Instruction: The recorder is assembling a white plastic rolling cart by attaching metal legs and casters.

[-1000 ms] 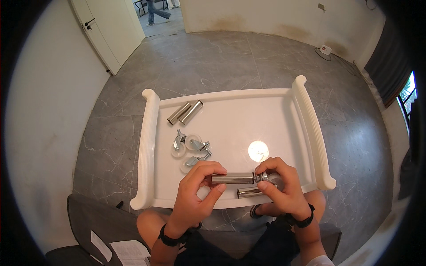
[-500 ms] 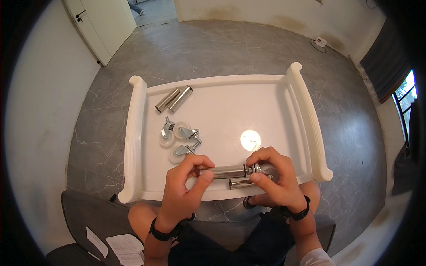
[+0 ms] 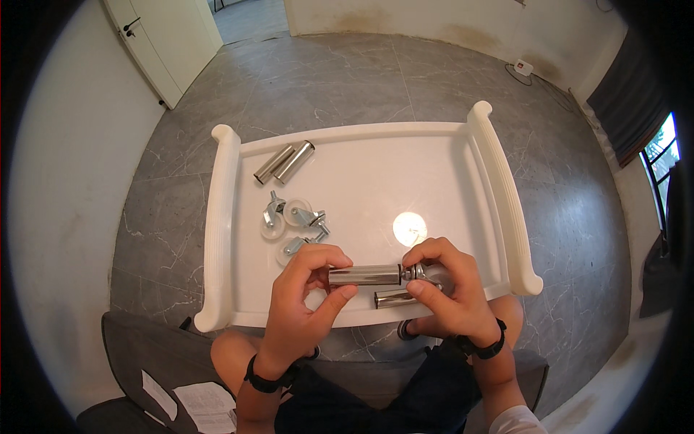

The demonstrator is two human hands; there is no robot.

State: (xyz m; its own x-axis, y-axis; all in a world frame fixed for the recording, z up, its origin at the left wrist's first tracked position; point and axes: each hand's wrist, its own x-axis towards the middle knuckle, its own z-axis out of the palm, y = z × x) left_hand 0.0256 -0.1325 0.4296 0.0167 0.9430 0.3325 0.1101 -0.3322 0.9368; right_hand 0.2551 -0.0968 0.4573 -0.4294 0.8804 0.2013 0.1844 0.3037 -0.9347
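Between my hands, above the near edge of a white tray table (image 3: 361,133), a shiny metal tube (image 3: 367,275) lies level. My left hand (image 3: 307,289) pinches its left end between thumb and fingers. At its right end my right hand (image 3: 444,286) grips a caster (image 3: 410,273), whose threaded part meets the tube's dark-rimmed end; the fingers partly cover its wheel. Just below, another metal tube (image 3: 392,298) rests on the table, its right part hidden by my right hand. Several casters (image 3: 297,213) with pale wheels lie beyond my left hand, one partly covered by it.
Two metal tubes (image 3: 283,163) lie at the table's far left. Raised scroll-ended sides (image 3: 220,224) bound the table left and right. Papers (image 3: 204,406) rest on the dark grey seat (image 3: 137,340) at lower left. A white door (image 3: 163,50) stands far left.
My left hand's fingers have shifted on the tube's left end, uncovering more of it. My right hand stays around the caster. The foot seen through the far doorway is gone.
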